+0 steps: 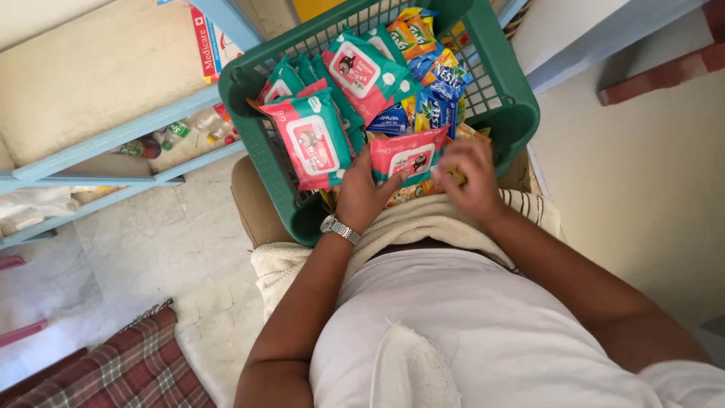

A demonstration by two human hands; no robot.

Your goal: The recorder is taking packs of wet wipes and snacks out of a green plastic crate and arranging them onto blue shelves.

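Soft, even daylight fills the scene, brightest on the pale floor (642,189) at right, which looks washed out. Shadows are faint, deepest inside the basket (498,98) wall. The right hand (468,177) is slightly motion-blurred. Edges bend with wide-angle distortion.

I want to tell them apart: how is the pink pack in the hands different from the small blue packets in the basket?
The pink pack is wide and flat, the blue packets are smaller. The pink pack shows a round picture; the blue packets show leaves. Both hands, left and right, hold the pink pack; the blue packets lie untouched. Both sit in the green basket.
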